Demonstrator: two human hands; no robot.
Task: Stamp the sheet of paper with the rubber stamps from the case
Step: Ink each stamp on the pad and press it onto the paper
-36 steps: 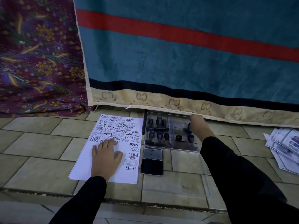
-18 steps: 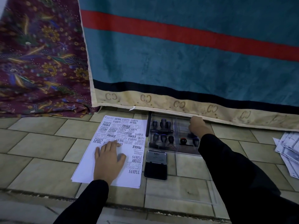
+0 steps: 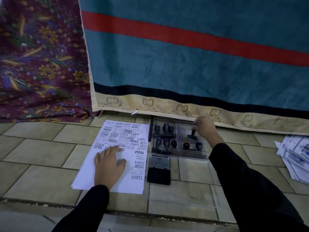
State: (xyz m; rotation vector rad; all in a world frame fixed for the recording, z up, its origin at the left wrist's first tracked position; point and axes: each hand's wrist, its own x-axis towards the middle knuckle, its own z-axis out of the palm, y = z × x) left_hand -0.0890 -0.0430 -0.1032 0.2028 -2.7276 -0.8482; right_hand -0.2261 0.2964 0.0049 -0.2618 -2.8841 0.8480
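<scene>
1. The floor (image 3: pixel 41 148) is made of beige tiles, with a step edge near the camera. At the back left lies a purple cloth (image 3: pixel 38 61) with flowers; next to it hangs a teal blanket (image 3: pixel 184 67) with one red stripe and a beige border.
2. The left hand (image 3: pixel 107 166) lies flat and released on the sheet (image 3: pixel 133 183), fingers spread. The sheet is on the floor left of the case and is already covered with many stamp prints in its upper part and right side.
3. One ink pad (image 3: pixel 159 169) is open, between the sheet and the case, just below the case's near left corner.
4. The clear case (image 3: pixel 179 139) stands on the floor against the blanket's border. I count eight stamps in it: three at the back left, three at the front left, two at the front right.
5. The right hand (image 3: pixel 204 128) is over the back right compartment, and its fingers grasp one more stamp (image 3: pixel 193 133) by the handle.
6. At the far right lies one loose pile of papers (image 3: pixel 294 153).
</scene>
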